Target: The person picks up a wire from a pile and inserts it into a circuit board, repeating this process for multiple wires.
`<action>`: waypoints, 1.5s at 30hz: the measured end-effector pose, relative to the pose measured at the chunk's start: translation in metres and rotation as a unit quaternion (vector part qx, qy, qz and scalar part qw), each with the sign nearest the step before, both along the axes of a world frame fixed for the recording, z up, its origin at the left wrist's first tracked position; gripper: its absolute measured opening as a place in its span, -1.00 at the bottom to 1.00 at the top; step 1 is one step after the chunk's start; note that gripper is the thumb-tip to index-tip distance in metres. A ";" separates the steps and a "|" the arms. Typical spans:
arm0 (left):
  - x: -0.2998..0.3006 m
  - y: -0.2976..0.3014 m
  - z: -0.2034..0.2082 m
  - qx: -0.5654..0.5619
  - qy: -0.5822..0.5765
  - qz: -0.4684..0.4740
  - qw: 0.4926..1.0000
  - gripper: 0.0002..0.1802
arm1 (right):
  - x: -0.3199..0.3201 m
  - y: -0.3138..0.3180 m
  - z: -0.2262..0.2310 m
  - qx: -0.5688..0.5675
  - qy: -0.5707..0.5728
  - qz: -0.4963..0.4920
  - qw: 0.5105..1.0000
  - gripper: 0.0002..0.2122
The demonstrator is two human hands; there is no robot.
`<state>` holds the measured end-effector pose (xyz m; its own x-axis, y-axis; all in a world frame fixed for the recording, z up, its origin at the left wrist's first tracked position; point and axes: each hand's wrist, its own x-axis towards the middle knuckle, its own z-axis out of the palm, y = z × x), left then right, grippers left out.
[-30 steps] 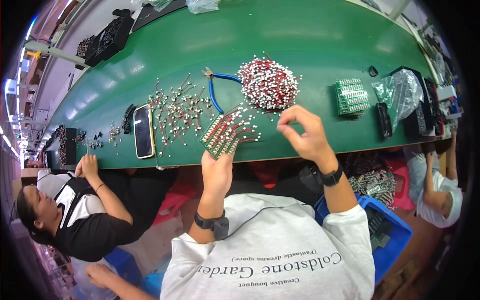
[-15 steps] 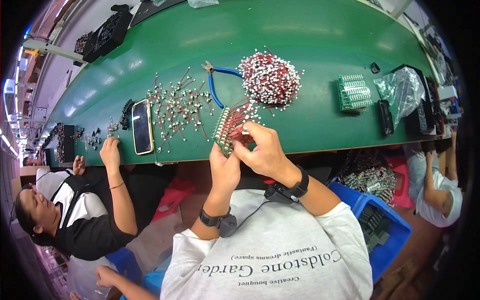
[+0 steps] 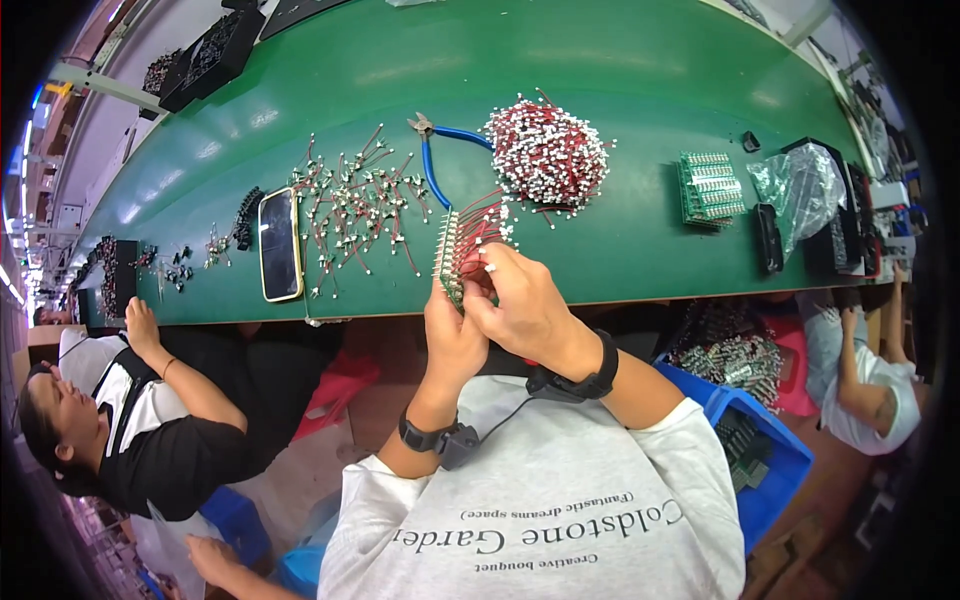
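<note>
Near the table's front edge, my left hand [image 3: 455, 340] grips the lower end of a narrow green circuit board panel [image 3: 447, 255], held tilted nearly on edge. Red wires with white connectors [image 3: 488, 228] fan out from its right side. My right hand [image 3: 528, 305] is closed in a pinch at the lower wires beside the board; its fingertips partly hide what they grip. Just beyond lies a large heap of red wires with white connectors [image 3: 548, 155]. Blue-handled cutting pliers [image 3: 430, 165] rest open to the left of this heap.
Loose wired parts [image 3: 360, 205] spread left of the board, next to a phone [image 3: 281, 245]. Stacked green boards [image 3: 710, 188] and a clear plastic bag [image 3: 800, 185] lie right. A blue bin [image 3: 780, 500] stands below the table. A co-worker [image 3: 170, 420] sits at left.
The board has turned more edge-on and shifted slightly right, with both my hands still at it. The co-worker's hand at left has drawn back from the small parts toward the table edge.
</note>
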<state>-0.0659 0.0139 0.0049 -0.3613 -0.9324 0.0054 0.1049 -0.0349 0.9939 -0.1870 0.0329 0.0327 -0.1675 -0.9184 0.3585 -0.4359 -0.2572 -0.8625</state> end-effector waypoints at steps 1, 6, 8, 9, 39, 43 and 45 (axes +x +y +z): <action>-0.001 -0.001 0.003 0.001 0.002 -0.002 1.000 -0.68 | -0.001 -0.001 0.000 0.001 0.002 -0.002 1.000 -0.82; 0.006 -0.001 0.002 -0.039 -0.023 0.004 0.999 -0.59 | -0.003 -0.002 -0.001 -0.042 0.037 -0.009 0.998 -0.77; 0.008 0.002 -0.003 -0.048 -0.037 0.015 0.998 -0.59 | 0.001 -0.001 -0.002 -0.036 0.041 -0.007 0.998 -0.77; 0.009 0.002 -0.004 -0.047 -0.033 0.011 0.998 -0.59 | 0.002 -0.001 -0.003 -0.033 0.041 -0.003 0.999 -0.77; 0.020 -0.009 -0.004 0.135 0.148 0.088 0.976 -0.49 | -0.087 -0.011 -0.043 -0.098 -0.212 -0.202 0.951 -0.89; 0.017 -0.010 -0.004 0.132 0.151 0.076 0.977 -0.48 | -0.083 -0.008 -0.039 -0.104 -0.327 -0.164 0.925 -0.84; 0.013 -0.012 -0.001 0.125 0.167 0.066 0.976 -0.47 | -0.084 -0.005 -0.034 -0.118 -0.322 -0.152 0.927 -0.82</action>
<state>-0.0534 0.0023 0.0039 -0.2544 -0.9581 -0.1314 0.4420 -0.2360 0.8654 -0.2710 0.0277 -0.0013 -0.6543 -0.7031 0.2784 0.0679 -0.4213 -0.9044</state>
